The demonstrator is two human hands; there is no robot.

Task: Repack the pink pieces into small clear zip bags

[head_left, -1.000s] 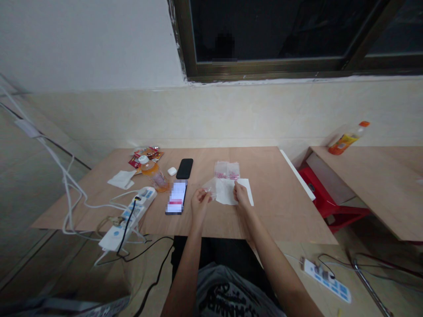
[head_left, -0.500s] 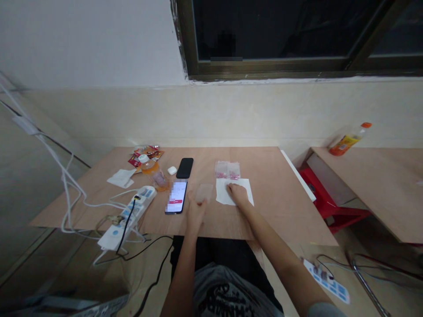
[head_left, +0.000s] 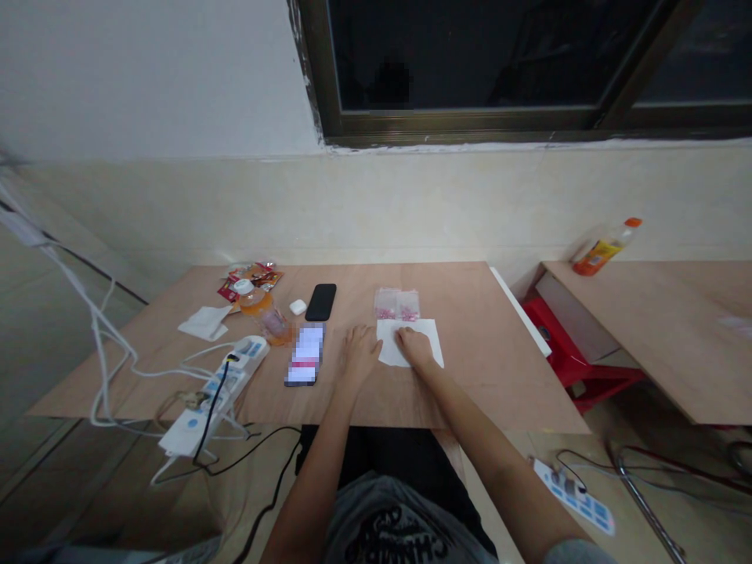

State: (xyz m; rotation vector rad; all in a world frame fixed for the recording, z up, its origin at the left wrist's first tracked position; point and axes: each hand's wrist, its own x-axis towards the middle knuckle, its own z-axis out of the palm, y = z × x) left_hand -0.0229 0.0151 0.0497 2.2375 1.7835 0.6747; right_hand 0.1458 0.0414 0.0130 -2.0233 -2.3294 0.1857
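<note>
Plywood table [head_left: 499,368] stands below a dark window [head_left: 470,55], and the person works at it with two bare hands. The left hand [head_left: 359,354] lies flat and open on the wood, and I see nothing held in it. The right hand [head_left: 416,348] rests open on one white paper sheet [head_left: 411,348], pressing but not gripping. The sheet's longer side seems to run left to right. Just behind it are two small clear bags [head_left: 398,304] with pink contents, side by side. Left of the hands lie one black phone [head_left: 321,302], one lit phone [head_left: 305,355], one earbud case [head_left: 298,307], one orange bottle [head_left: 262,307], one tissue [head_left: 204,322] and one power strip [head_left: 220,388]. A second bottle [head_left: 605,249] stands on the next table [head_left: 658,352].
</note>
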